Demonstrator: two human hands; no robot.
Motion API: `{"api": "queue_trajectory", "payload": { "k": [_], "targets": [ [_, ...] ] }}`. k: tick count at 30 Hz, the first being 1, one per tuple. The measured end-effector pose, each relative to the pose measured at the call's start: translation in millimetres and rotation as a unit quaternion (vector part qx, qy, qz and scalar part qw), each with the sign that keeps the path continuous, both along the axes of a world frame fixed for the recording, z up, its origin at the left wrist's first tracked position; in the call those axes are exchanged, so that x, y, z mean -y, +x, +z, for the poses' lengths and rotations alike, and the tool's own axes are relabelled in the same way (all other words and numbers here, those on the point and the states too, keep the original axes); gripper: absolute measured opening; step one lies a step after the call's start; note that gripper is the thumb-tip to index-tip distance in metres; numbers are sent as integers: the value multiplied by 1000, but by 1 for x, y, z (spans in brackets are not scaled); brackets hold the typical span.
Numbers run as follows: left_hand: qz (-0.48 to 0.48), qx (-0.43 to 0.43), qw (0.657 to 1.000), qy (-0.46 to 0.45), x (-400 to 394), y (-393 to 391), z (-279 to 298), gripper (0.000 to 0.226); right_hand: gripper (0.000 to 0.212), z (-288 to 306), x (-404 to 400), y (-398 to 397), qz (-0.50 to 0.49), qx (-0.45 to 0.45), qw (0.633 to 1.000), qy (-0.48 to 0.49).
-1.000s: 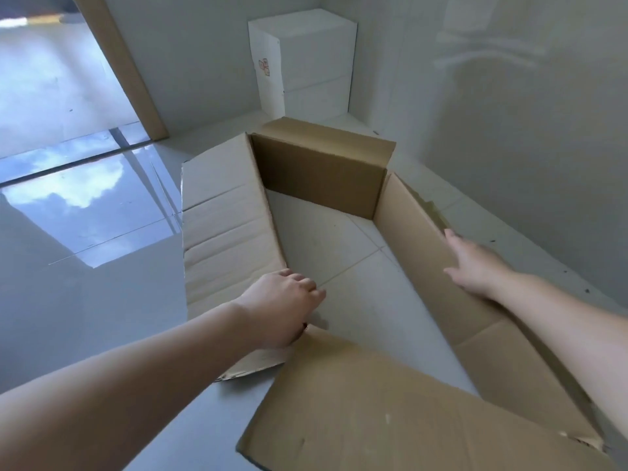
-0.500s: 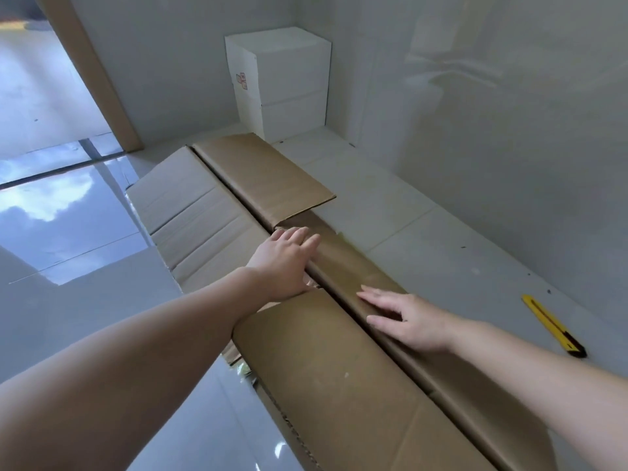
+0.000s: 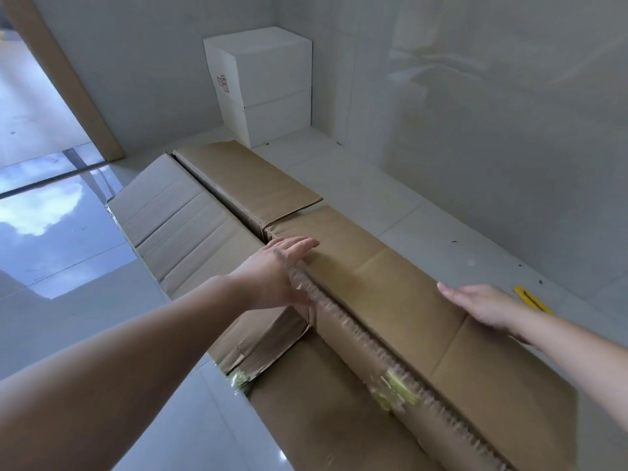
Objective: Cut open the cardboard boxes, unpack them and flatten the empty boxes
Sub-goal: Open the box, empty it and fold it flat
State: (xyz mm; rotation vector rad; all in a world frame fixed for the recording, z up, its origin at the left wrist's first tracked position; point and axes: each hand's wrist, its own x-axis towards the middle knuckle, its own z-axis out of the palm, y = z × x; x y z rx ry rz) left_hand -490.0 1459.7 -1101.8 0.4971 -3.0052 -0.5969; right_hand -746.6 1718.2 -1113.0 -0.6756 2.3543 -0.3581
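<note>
Head view: brown cardboard box [image 3: 390,294] lies collapsed on the floor [image 3: 424,212], panels spread w/ one long folded panel running from mid-frame toward bottom right, its corrugated edge facing up. Left hand [image 3: 278,270] rests on the box near the middle, fingers [image 3: 302,243] straight and laid flat across the fold, gripping nothing. Right hand [image 3: 482,304] lies palm-down on the right part of the same panel, fingers extended and pressing, also holding nothing. Torn tape scraps [image 3: 394,389], yellowish, stick to the cardboard edge lower down; another bit sits at the ragged flap corner by the left forearm. Yellow utility knife [image 3: 531,299] lies on the floor just beyond the right hand, partly hidden by it, not touched. White box [image 3: 261,86] stands upright in the far corner against the wall, small red label on its left side, well apart from the flattened box. Glossy floor tiles at left reflect sky and cloud.
</note>
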Motion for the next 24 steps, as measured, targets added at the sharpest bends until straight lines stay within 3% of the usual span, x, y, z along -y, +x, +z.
{"api": "queue_trajectory", "payload": {
  "k": [3,9,15,17,20,24],
  "targets": [
    [46,-23,999,11,-13,-2,4,117,75,39,2,-7,27,-44,998,-24],
    [77,-61,995,-6,-21,-17,5,108,79,124,14,6,29,56,993,-101],
    [155,-60,982,-93,-28,-27,8,134,75,163,27,42,140,-57,985,-86],
    [174,-47,978,-103,-31,-31,9,138,85,161,32,55,134,-96,984,-67],
    [179,-37,980,-75,-32,-27,9,137,57,159,38,76,180,-209,961,-38],
    [106,-20,987,-121,-11,13,1,121,34,162,39,89,193,-243,949,-47]
  ]
}}
